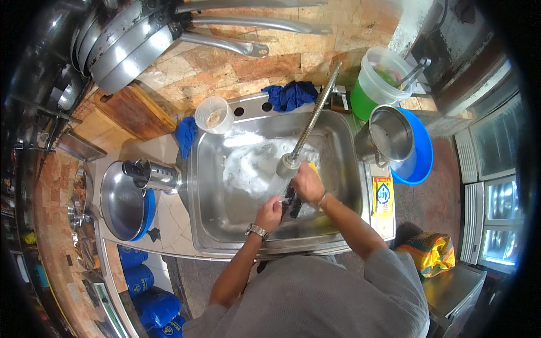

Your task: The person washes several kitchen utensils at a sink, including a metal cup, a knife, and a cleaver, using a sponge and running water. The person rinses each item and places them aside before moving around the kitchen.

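Note:
Both hands are over the stainless steel sink basin (236,211), below a coiled spring faucet (289,162) with water coming from its head. My left hand (269,214), with a metal watch at the wrist, grips a dark utensil. Black handles (296,208) show between the two hands; the utensils' exact kind is hidden by fingers and water. In my right hand (307,184) is a yellow sponge (313,166), mostly covered by the fingers. White suds (245,162) lie across the basin's floor.
Left of the sink stand a perforated steel utensil holder (158,175) and a large metal pan (122,203). A plastic tub (214,115) and blue cloth (291,95) sit along the back rim. At right are a steel pot (386,133), blue basin (418,148) and Joy packet (382,196).

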### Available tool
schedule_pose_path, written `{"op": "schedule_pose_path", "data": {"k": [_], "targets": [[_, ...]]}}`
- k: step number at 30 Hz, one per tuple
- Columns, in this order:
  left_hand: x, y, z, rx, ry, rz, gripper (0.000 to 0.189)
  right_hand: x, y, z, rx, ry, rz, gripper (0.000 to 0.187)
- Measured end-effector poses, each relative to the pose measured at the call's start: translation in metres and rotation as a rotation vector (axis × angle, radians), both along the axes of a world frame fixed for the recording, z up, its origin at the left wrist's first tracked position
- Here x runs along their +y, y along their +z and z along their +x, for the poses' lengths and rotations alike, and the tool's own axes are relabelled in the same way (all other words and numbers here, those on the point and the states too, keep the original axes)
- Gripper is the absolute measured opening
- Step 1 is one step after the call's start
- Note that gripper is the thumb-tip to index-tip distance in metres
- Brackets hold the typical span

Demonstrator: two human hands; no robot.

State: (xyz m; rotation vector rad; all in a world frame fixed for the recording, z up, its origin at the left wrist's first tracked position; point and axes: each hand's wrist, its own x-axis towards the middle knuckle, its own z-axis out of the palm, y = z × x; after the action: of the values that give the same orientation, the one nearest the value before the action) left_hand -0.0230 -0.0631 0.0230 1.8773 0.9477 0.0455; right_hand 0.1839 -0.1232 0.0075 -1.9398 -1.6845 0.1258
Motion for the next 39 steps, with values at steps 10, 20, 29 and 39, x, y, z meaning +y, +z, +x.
{"op": "schedule_pose_path", "data": {"k": [10,20,29,39], "targets": [[0.011,0.004,0.003,0.150,-0.103,0.518,0.029,0.005,0.008,-0.003,0.096,-0.157,-0.065,0.022],[0.005,-0.004,-0.018,-0.038,0.055,0.158,0.028,-0.022,0.016,0.020,0.244,-0.481,0.016,0.020],[0.000,-0.008,-0.001,-0.167,0.060,0.264,0.027,-0.033,0.014,0.007,0.146,-0.486,0.082,0.026],[0.010,-0.006,0.061,-0.416,0.189,-0.455,0.009,0.058,0.010,-0.013,1.641,-0.376,0.461,0.036]]}}
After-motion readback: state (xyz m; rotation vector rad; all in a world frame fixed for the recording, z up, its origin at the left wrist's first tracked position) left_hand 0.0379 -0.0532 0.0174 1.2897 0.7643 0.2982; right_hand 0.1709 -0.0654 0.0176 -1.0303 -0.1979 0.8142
